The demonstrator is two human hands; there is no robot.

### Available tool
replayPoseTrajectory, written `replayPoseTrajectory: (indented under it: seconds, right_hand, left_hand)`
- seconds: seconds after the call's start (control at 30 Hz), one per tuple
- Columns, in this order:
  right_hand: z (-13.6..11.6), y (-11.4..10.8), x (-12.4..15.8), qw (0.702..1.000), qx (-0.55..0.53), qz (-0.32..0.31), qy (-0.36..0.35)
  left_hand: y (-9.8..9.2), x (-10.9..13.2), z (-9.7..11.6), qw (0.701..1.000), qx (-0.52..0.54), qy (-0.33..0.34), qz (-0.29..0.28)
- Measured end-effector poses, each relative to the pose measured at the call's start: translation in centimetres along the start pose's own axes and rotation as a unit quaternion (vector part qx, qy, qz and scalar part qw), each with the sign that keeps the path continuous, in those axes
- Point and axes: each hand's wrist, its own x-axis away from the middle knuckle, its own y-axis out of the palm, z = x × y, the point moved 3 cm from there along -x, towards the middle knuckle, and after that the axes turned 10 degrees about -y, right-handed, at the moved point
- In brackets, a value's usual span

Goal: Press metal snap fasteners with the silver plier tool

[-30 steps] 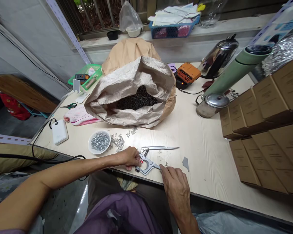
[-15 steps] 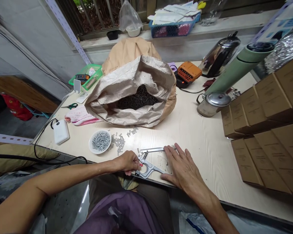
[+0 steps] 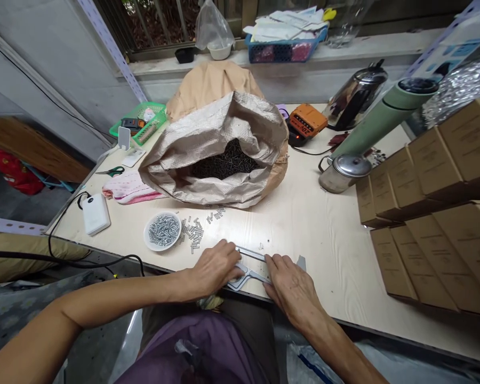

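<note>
At the table's near edge lies a grey metal two-handled tool (image 3: 248, 276), with a long straight bar on its far side and a curved frame on its near side. My left hand (image 3: 220, 265) is closed over the tool's left end and hides most of it. With fingers curled over the bar and the thumb on the near side, my right hand (image 3: 288, 280) grips its right part. A flat grey tip (image 3: 301, 262) shows past the right knuckles. To the left, a white bowl (image 3: 147, 241) holds small silver springs (image 3: 164, 229); loose springs (image 3: 195, 233) lie beside it.
A large open sack (image 3: 176, 144) of dark small metal parts stands behind. Brown boxes (image 3: 416, 261) are stacked at right. A lidded cup (image 3: 338, 181), green flask (image 3: 368, 122), orange charger (image 3: 308, 121), white power bank (image 3: 96, 214), pink cloth (image 3: 130, 188) and scissors (image 3: 114, 170) surround the work spot.
My left hand has moved from pinching near the tool's spring and red part to covering that end. My right fingers, stretched flat before, have curled around the tool's right side.
</note>
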Motion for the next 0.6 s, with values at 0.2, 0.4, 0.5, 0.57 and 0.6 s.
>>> replayPoseTrajectory:
  seconds: [0.2, 0.4, 0.5, 0.57, 0.6]
  right_hand:
    - [-0.2, 0.7, 0.9, 0.999, -0.021, 0.046, 0.001]
    - [-0.1, 0.9, 1.8, 0.994, 0.047, 0.083, 0.059]
    - [-0.5, 1.1, 1.8, 0.994, 0.074, 0.068, 0.041]
    - [-1.0, 1.1, 1.7, 0.994, 0.087, 0.066, 0.025]
    - [-1.2, 1.1, 1.7, 0.994, 0.089, 0.067, 0.018]
  left_hand:
    - [2.4, -2.4, 3.2, 0.988, -0.081, 0.131, 0.029]
    - [1.9, -3.5, 3.6, 0.985, -0.119, 0.122, 0.002]
    - [1.6, -3.4, 3.5, 0.982, -0.13, 0.135, -0.009]
    - [2.0, -3.1, 3.4, 0.98, -0.132, 0.148, -0.005]
    - [2.3, -3.0, 3.4, 0.979, -0.133, 0.156, -0.001]
